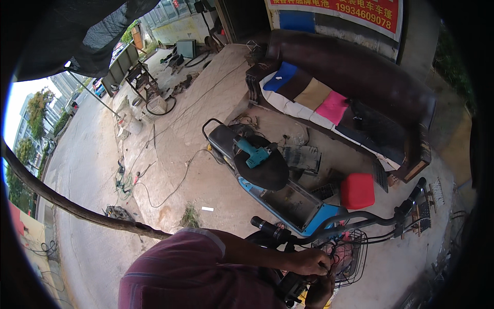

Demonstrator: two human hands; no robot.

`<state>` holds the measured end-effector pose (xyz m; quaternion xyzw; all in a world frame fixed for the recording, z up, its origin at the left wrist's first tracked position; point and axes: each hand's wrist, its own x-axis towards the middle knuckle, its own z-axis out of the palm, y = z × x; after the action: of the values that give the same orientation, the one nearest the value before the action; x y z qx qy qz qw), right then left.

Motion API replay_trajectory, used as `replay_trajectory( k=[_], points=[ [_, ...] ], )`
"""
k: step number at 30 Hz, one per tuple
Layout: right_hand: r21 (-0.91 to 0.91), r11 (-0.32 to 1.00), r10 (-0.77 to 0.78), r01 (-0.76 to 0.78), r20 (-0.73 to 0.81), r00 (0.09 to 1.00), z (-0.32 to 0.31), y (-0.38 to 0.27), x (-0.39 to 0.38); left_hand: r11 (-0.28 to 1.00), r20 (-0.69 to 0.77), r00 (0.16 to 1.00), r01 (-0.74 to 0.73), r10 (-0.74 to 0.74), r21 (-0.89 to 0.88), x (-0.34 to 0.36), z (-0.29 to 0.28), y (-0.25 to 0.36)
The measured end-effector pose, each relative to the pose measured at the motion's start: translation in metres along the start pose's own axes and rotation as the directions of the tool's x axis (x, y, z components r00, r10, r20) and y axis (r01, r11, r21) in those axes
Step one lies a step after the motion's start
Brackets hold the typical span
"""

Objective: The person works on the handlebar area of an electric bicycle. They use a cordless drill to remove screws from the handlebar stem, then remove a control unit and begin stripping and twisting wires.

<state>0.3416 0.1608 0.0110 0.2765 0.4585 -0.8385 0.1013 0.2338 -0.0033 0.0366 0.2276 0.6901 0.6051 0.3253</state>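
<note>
My left hand reaches in from the left, below the handlebar of a blue electric scooter. Its fingers are pinched together beside dark cables; whatever is between them is too small to make out. Just below and touching it is my right hand, in shadow, with its fingers bent up toward the left fingertips. What it holds is hidden. A black bracket-like part sits left of the right hand. The scooter's wire basket is close on the right, with pinkish contents.
A teal power drill lies on the scooter's black seat. Beyond the footwell stand a red plastic stool and a dark brown sofa. A wooden pole slants in from the left. Cables trail over the concrete.
</note>
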Motion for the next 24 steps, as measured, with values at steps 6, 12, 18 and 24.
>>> replay_trajectory(
  k=[6, 12, 18, 24],
  points=[
    [-0.023, 0.999, -0.033, 0.032, -0.011, 0.999, -0.015, 0.012, 0.013, 0.965, 0.055, 0.983, 0.184, -0.177, -0.185, 0.001, 0.0, 0.02],
    [-0.017, 0.998, -0.065, 0.065, -0.017, 0.998, -0.019, 0.014, 0.016, 0.982, 0.047, 0.992, 0.125, -0.119, -0.141, 0.002, 0.005, 0.011],
    [-0.085, 0.979, -0.178, 0.183, 0.063, 0.982, -0.011, 0.011, 0.014, 0.992, 0.05, 0.994, 0.101, -0.097, -0.077, -0.001, 0.004, 0.001],
    [0.008, 0.999, 0.038, -0.038, 0.083, 0.996, 0.029, -0.033, -0.004, 0.992, -0.056, 0.995, -0.073, 0.079, 0.099, -0.001, 0.003, 0.002]
  ],
)
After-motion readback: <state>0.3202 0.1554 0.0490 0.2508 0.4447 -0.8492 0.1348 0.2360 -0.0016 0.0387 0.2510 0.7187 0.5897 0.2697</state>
